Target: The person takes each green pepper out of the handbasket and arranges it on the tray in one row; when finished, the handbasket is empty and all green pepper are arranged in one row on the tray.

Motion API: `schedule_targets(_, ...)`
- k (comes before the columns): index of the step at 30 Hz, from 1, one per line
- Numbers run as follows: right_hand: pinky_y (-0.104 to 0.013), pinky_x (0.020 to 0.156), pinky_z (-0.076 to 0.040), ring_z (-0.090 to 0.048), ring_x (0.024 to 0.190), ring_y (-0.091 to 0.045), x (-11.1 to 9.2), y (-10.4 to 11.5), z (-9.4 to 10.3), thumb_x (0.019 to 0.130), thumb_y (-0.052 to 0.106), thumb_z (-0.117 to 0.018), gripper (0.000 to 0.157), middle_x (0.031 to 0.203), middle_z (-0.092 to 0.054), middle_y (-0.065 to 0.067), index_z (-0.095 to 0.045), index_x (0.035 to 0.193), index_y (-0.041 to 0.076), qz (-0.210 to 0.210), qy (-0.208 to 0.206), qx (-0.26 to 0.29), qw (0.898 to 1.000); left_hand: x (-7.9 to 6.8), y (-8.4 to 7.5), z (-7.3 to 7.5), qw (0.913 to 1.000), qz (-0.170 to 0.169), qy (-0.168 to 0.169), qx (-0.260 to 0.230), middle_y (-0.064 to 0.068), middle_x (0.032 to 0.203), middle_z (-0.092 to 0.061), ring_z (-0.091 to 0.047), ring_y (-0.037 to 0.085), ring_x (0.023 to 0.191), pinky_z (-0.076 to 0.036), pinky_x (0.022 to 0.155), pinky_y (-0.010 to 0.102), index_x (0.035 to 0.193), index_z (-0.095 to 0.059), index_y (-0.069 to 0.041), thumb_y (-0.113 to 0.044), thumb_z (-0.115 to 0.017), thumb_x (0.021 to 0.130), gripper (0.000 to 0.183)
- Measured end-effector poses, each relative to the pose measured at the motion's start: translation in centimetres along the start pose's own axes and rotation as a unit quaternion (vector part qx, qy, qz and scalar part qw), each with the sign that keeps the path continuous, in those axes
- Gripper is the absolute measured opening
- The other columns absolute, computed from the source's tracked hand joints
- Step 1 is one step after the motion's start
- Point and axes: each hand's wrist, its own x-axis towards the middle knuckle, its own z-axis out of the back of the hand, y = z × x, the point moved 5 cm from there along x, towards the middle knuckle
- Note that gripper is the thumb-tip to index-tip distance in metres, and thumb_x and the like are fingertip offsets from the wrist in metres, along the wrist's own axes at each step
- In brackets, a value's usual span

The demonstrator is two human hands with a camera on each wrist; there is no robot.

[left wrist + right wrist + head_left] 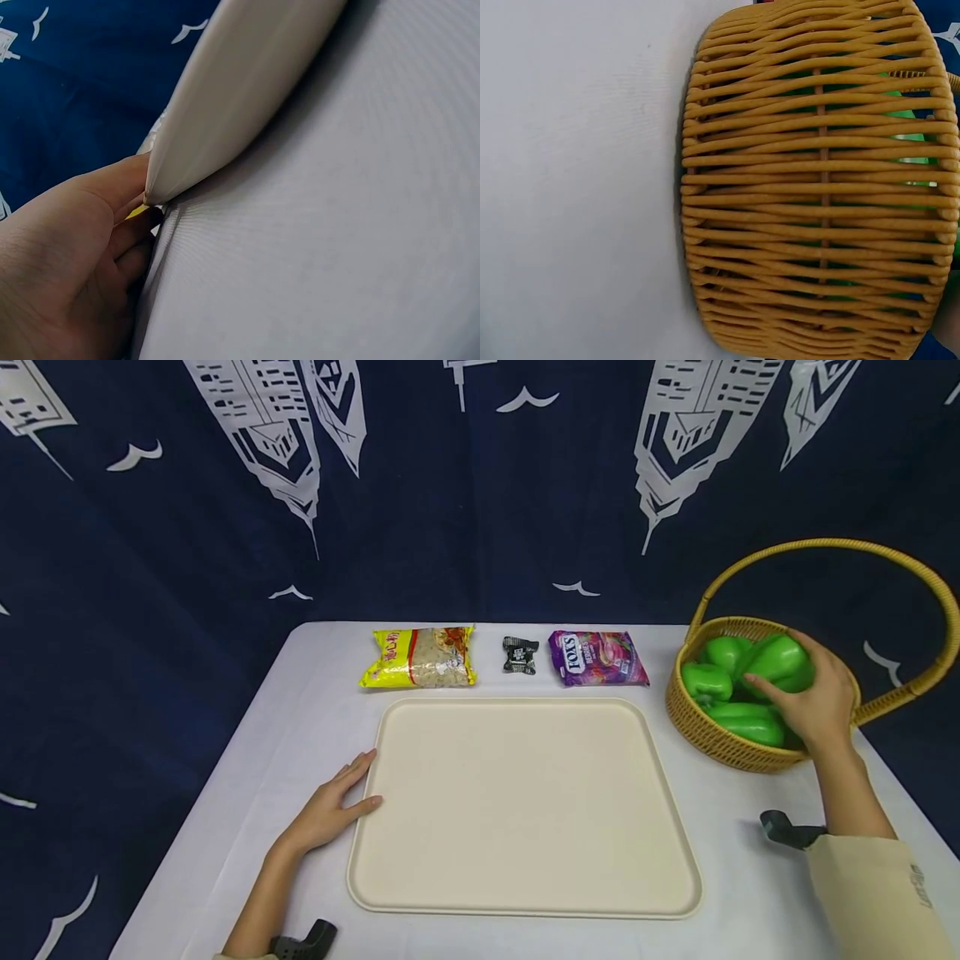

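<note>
On the right stands a wicker basket (738, 760) with a tall arched handle, holding several glossy green bell peppers (705, 683). My right hand (821, 697) reaches over its rim and grips the upper right bell pepper (776, 662), thumb on the near side. The woven basket wall (817, 180) fills much of the right wrist view and hides most of that hand. A cream tray (525, 810) lies flat in the middle of the table. My left hand (330, 810) touches its left rim with extended fingers and thumb; the tray edge (240, 90) shows close up in the left wrist view.
Behind the tray lie a yellow food packet (423, 657), a small black wrapped item (520, 655) and a purple Fox's candy bag (598, 658). A white cloth (247, 777) covers the table. A dark blue curtain (480, 510) hangs behind it.
</note>
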Motion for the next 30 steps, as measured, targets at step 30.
schedule_targets(30, -0.062, 0.101, -0.015, -0.032, 0.123, -0.045, -0.36, 0.60, 0.94, 0.089, 0.021, -0.061, 0.049, 0.135, -0.043, -0.024, -0.047, 0.136, 0.017, 0.075, 0.041, 0.017, 0.996, 0.11, 0.09, -0.04, 0.9996, -0.025, 0.000, -0.012, 0.006, 0.148, -0.030, -0.021, 0.029, 0.136, -0.022, 0.106, 0.055, 0.149, -0.010, -0.030, -0.037, -0.068, 0.083, 0.088)
